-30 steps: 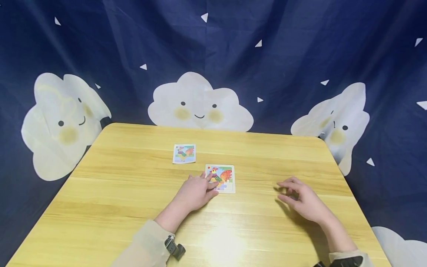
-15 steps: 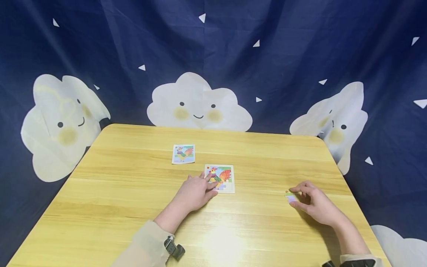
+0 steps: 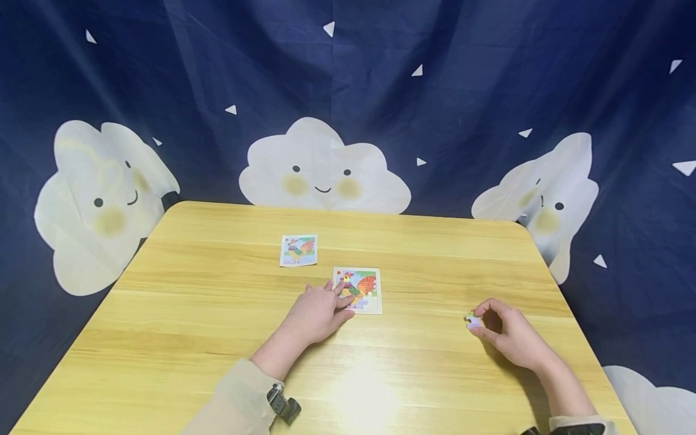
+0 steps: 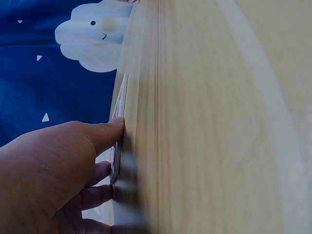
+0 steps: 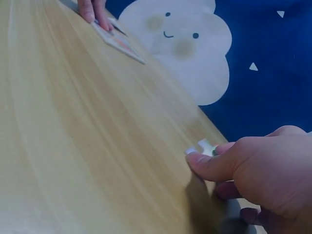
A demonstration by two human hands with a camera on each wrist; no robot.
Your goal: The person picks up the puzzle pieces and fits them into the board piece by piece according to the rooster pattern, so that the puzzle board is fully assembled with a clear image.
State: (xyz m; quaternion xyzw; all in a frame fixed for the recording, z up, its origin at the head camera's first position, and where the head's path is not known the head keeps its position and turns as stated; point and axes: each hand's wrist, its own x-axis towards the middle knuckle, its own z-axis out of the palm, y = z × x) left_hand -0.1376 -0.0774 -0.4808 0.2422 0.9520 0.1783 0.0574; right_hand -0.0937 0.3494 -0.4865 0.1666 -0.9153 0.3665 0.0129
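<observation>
A square jigsaw puzzle (image 3: 370,284) with a rooster picture lies in a white-edged tray (image 3: 380,309) mid-table. A pale patch shows near the picture's lower right. My left hand (image 3: 315,314) rests on its left side, fingers spread over the picture and thumb at the near edge. In the left wrist view the thumb (image 4: 109,132) lies along the tray's edge. Off to the right, my right hand (image 3: 513,332) pinches a small jigsaw piece (image 3: 474,320), lilac with some green, between thumb and forefinger. The right wrist view shows the piece's knobbed edge beyond the thumb (image 5: 207,165).
A printed card (image 3: 298,250) with the same rooster picture lies behind and left of the puzzle. The wooden table (image 3: 179,302) has rounded far corners. A dark blue curtain (image 3: 326,72) with smiling clouds hangs along its far side.
My right hand has shifted slightly right and nearer, and the jigsaw piece between its fingertips now shows, turned a little since half a second ago. My left hand stays on the puzzle.
</observation>
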